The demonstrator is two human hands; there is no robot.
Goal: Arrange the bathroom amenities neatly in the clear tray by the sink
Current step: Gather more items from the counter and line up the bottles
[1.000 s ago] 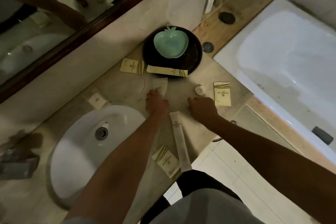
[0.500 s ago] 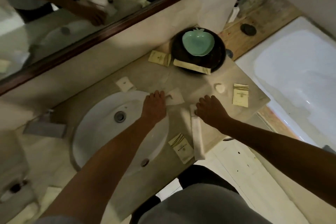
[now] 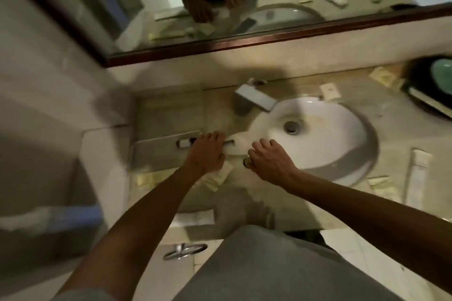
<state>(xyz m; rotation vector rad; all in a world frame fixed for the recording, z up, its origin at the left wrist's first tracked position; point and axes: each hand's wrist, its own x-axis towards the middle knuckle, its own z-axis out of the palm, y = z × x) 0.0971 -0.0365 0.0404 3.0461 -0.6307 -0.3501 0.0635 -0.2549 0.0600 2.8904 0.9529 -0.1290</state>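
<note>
From the head camera, the picture is blurred. Both hands reach down to the worktop point(image 3: 305, 193) at the near-left rim of the white sink point(image 3: 325, 134). The left hand point(image 3: 206, 154) lies palm down, fingers loosely spread over a white sachet point(image 3: 231, 145); whether its grip actually pinches the sachet I cannot tell. Just left of that grip sits the clear tray point(image 3: 168, 151), with a small dark-capped bottle point(image 3: 184, 143) at its far right corner, close to the fingertips. The right hand point(image 3: 269, 161) is curled just right of the left, knuckles up; a small dark round thing point(image 3: 245, 162) shows under its thumb side, but I cannot tell if the grip is closed on it. A cream packet point(image 3: 219, 177) lies beneath the left wrist. Well right of both grips lies a long white tube point(image 3: 418, 176) beside another packet point(image 3: 381, 184). Beyond the sink stands the tap point(image 3: 254, 98).
</note>
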